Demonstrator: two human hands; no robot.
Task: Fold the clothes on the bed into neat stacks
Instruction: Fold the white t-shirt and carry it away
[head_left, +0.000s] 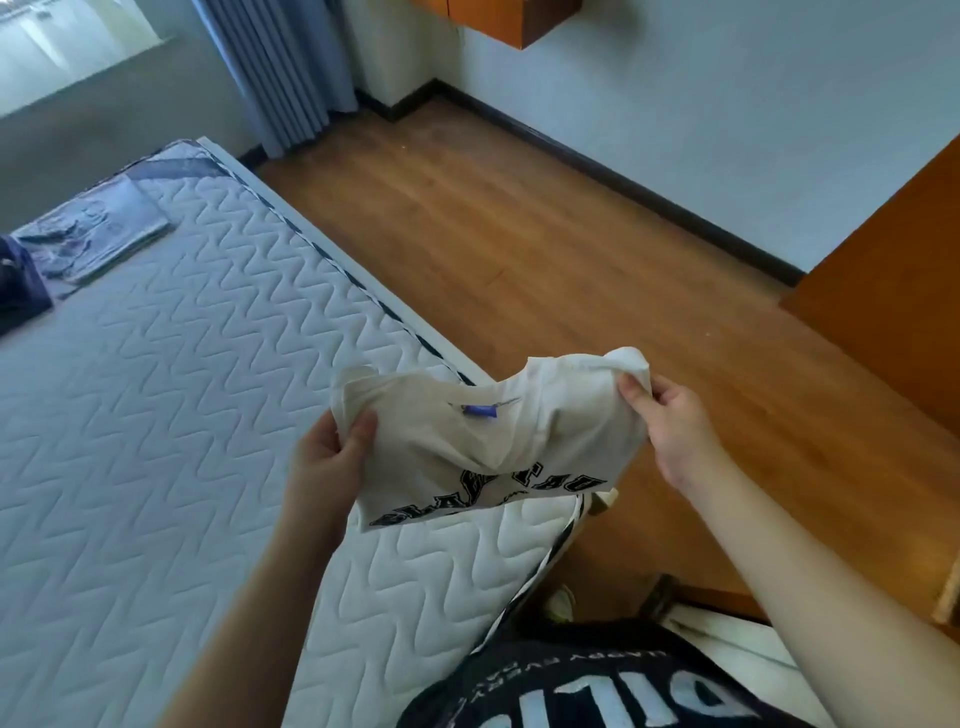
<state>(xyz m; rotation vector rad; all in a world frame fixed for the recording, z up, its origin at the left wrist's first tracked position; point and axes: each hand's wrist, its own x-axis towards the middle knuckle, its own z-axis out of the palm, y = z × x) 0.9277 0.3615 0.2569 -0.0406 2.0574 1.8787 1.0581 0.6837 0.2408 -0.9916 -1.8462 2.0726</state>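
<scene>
one cream shirt (483, 441) above bed (156, 415) corner | left hand (332, 457), right hand (670, 426) each pinch it | two folded garments (88, 228) far end

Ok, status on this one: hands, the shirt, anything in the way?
Left hand and right hand each pinch a top corner of the cream T-shirt. Shirt held up over the mattress corner, unfolded. Folded clothes far side; nothing blocking.

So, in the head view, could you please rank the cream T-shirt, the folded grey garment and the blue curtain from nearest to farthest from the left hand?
1. Cream T-shirt: pinched by the left hand itself, over the mattress edge.
2. Folded grey garment: flat on the mattress, far left.
3. Blue curtain: hanging at the wall beyond the bed.
</scene>
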